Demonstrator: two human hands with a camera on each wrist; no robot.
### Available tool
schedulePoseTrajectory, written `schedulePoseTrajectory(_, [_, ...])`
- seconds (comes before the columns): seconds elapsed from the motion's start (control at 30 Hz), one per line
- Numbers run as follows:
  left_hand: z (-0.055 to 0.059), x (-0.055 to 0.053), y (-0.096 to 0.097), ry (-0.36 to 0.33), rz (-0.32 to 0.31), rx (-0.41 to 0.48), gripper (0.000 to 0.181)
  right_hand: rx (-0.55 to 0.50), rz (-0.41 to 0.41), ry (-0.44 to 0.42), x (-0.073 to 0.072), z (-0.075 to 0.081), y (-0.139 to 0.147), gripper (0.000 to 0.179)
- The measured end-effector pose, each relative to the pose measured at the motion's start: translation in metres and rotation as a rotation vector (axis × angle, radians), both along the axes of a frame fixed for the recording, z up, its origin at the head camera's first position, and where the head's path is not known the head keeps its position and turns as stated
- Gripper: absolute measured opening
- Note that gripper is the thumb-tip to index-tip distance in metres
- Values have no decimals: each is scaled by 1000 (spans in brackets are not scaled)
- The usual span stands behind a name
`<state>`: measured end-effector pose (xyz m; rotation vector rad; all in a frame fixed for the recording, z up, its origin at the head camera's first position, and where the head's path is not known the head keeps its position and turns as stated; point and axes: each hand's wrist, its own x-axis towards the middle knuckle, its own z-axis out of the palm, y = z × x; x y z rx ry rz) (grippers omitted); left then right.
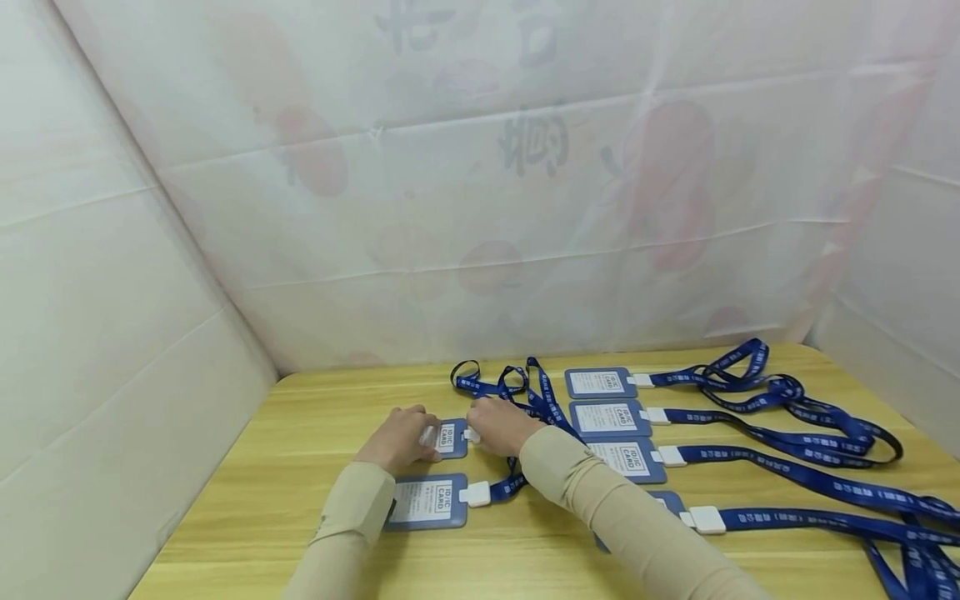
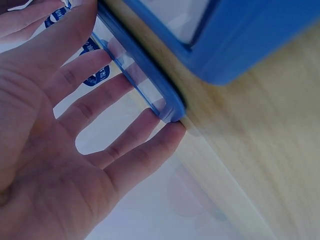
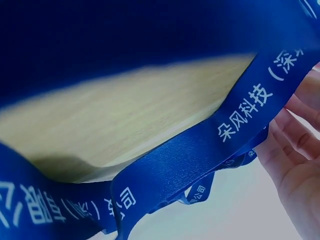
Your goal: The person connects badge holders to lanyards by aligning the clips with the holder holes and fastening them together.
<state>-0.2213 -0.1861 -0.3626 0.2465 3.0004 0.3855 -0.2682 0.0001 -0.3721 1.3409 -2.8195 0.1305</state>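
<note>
A blue ID card holder (image 1: 453,439) lies flat on the wooden table between the two hands. My left hand (image 1: 399,440) holds its left end; in the left wrist view the fingertips line the holder's edge (image 2: 172,111). At the other end, my right hand (image 1: 501,423) pinches the white clip (image 1: 471,435) that joins the holder to its navy lanyard (image 1: 551,400). Broad loops of printed lanyard (image 3: 185,155) fill much of the right wrist view, beside the right hand (image 3: 295,150), and the right fingertips are partly hidden there.
Nearer the front lies a second card holder (image 1: 427,502) with a white clip (image 1: 477,493), close to the left sleeve. Several more holders (image 1: 600,383) form a column on the right, their lanyards (image 1: 810,483) trailing rightward. A cloth wall (image 1: 450,208) stands behind the table (image 1: 247,500).
</note>
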Motion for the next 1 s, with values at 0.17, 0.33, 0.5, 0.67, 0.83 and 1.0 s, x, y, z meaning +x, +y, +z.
schedulePoseTrajectory(0.17, [0,0,0,-1,-1,0,45,2,0,14,1,0,-1,14])
schedulePoseTrajectory(0.33, [0,-1,1,-1,-2,-5,45,6,10,37,1,-1,-2,13])
schedulePoseTrajectory(0.5, [0,-1,1,-10,6,-9,44,13,5,34,2,1,-3,12])
schedulePoseTrajectory(0.67, [1,0,-1,-15,4,-11,44,17,-5,33,2,1,-5,12])
schedulePoseTrajectory(0.83, [1,0,-2,-14,6,-22,44,1,13,50,2,0,-7,11])
schedulePoseTrajectory(1.0, [1,0,-1,-16,-5,-12,45,3,24,49,3,0,-8,11])
